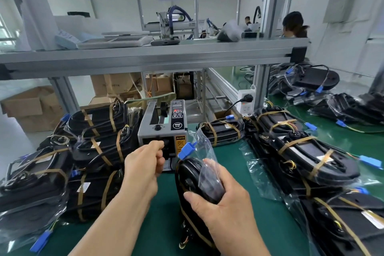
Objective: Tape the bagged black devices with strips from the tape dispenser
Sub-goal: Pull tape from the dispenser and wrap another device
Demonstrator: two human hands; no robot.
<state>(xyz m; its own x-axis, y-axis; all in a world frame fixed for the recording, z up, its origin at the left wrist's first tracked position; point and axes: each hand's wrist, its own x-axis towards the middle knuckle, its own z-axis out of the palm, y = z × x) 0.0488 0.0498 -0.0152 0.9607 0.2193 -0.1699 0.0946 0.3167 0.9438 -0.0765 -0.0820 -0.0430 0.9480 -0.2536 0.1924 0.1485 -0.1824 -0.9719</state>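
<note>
Device point(193, 174) in bag, likely stiff yet slippery, clasped mid-body by right grip point(226, 210); left grip point(143, 164) curled at dispenser point(162, 129) mouth, catch unclear.

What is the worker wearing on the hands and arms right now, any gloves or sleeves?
Nothing. The left hand and right hand are ungloved, and no sleeve, watch, ring or wrist strap shows as far as the frame edge.
</note>
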